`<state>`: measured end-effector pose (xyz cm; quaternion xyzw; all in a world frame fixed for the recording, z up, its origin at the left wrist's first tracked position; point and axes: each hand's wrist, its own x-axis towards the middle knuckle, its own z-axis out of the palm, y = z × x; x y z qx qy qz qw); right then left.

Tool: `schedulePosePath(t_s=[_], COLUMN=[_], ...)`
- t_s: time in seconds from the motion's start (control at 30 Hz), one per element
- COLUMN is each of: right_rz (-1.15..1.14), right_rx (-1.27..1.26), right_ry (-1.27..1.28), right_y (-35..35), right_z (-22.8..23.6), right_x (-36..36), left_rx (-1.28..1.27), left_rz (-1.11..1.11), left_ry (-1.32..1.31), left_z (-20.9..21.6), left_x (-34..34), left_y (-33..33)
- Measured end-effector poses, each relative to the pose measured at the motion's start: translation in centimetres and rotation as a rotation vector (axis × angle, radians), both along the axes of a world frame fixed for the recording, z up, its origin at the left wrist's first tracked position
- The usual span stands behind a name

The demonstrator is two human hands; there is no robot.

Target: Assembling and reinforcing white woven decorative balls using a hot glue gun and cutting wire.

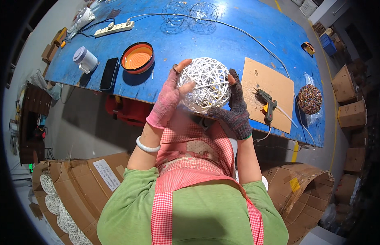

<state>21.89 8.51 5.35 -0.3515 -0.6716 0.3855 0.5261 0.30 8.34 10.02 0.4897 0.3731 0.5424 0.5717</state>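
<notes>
Head view, left to right: a white mug (86,60) and a dark phone (109,73) sit toward the left end of the blue surface (173,47), close to its near edge, with an orange bowl (137,58) just beside the phone. Next comes the left grip (167,96), in a pink glove with bare fingertips, closed around the left side of a white woven ball (206,81), its thumb lying across the strands. The ball is held at the middle of the surface's near edge; whether any of its weight rests there I cannot tell. It looks hollow and should be light, springy and fairly stiff, though single strands could bend or come loose under a hard pinch. The open weave ought to give fingers good purchase, so slipping seems unlikely. Best hold: spread fingers on opposite sides, across several crossing strands, pressing gently. The right grip (235,114), in a dark glove, cups the ball's right side and underside. Farther right, a glue gun (266,102) lies on a cardboard sheet (263,75), and a multicoloured ball (310,99) sits near the surface's right edge.
</notes>
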Motion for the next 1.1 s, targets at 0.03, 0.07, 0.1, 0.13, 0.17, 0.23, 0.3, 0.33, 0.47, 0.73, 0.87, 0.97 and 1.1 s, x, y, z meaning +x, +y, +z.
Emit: schedulePosePath(t_s=[0.03, 0.07, 0.1, 0.13, 0.17, 0.23, 0.3, 0.33, 0.47, 0.73, 0.87, 0.97, 1.1], right_rz=[-0.009, -0.013, -0.021, -0.029, -0.046, -0.056, -0.076, -0.078, -0.101, -0.029, -0.026, 0.084, -0.448], right_rx=[0.008, 0.008, 0.032, 0.056, 0.054, 0.048, 0.059, 0.058, 0.155, 0.077, -0.052, -0.292, -0.199], right_ry=[-0.013, -0.011, -0.059, -0.106, -0.117, -0.086, -0.061, -0.061, -0.138, -0.091, -0.136, 0.097, -0.013], right_y=[0.0, 0.0, 0.0, -0.1, -0.2, -0.3, -0.5, -0.5, -0.4, 0.7, 0.6, -0.6, 0.7], right_z=[0.0, 0.0, 0.2, 0.4, 0.8, 1.2, 1.6, 1.5, 0.7, -3.0, -4.4, -3.5, -4.8], right_x=[0.1, 0.1, 0.2, 0.2, 0.0, -0.2, -0.6, -0.5, -0.6, -1.4, -0.9, -0.3, 7.5], left_rx=[0.0, 0.002, 0.005, 0.005, 0.02, -0.009, 0.046, 0.101, 0.249, 0.157, 0.253, 0.324, 0.364], left_rz=[-0.003, -0.017, -0.033, -0.038, 0.003, -0.017, -0.039, -0.055, 0.017, -0.058, -0.005, 0.01, 0.03], left_ry=[0.001, -0.016, -0.033, -0.032, -0.082, -0.156, -0.124, -0.093, 0.193, 0.157, 0.356, 0.466, 0.534], left_z=[0.0, 0.0, -0.1, -0.3, -0.8, -1.9, -2.5, -2.5, -3.6, -4.0, -4.7, -5.3, -5.5], left_x=[-0.1, -0.1, -0.1, -0.2, -0.1, -0.6, -1.2, -1.3, -2.4, -2.3, -1.7, -1.8, -2.0], left_y=[0.0, -0.1, -0.1, 0.0, 0.1, 0.4, 0.6, 0.6, 1.2, 0.7, 0.9, 0.7, 0.5])
